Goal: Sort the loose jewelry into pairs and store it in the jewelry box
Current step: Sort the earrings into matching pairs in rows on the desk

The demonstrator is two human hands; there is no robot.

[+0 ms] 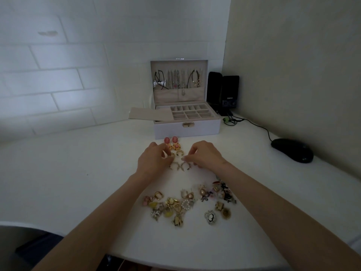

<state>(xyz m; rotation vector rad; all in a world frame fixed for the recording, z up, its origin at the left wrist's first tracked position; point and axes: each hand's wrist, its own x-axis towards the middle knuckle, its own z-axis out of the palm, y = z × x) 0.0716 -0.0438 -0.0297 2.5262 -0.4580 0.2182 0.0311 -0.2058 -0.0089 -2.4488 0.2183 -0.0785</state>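
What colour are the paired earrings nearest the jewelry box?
Pink earrings with orange-gold lower parts; head view.

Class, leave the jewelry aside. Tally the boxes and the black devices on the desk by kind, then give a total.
Jewelry box: 1
Speakers: 2
Mouse: 1
Total: 4

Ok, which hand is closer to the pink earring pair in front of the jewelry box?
Left. The left hand sits just below-left of the pink earrings in the view, its fingers almost at them; the right hand is further off to their lower right.
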